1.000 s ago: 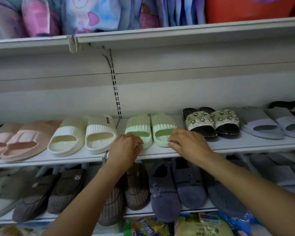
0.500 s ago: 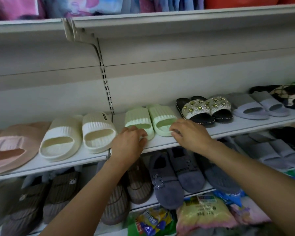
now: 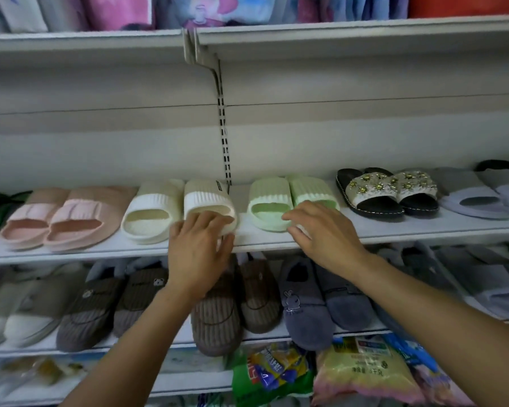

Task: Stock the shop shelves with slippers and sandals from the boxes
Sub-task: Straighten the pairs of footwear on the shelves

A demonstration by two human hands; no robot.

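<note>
With fingers spread, the left hand (image 3: 199, 254) is rested on the cream slipper (image 3: 210, 205), the right hand (image 3: 325, 233) on the green slipper (image 3: 313, 198); light, pliable foam, best gripped by the strap.

Hands (image 3: 199, 254) on cream (image 3: 210, 205) and green slippers (image 3: 269, 205)

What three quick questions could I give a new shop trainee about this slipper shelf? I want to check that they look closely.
1. True or false: the left hand rests on the toe of a cream slipper.
2. Which pair does the right hand touch? A) pink slippers B) green slippers C) black beaded sandals
3. Fill in: the brown and grey plush slippers sit on the shelf ____ the green pair.

Key: 1 true; 2 B; 3 below.
</note>
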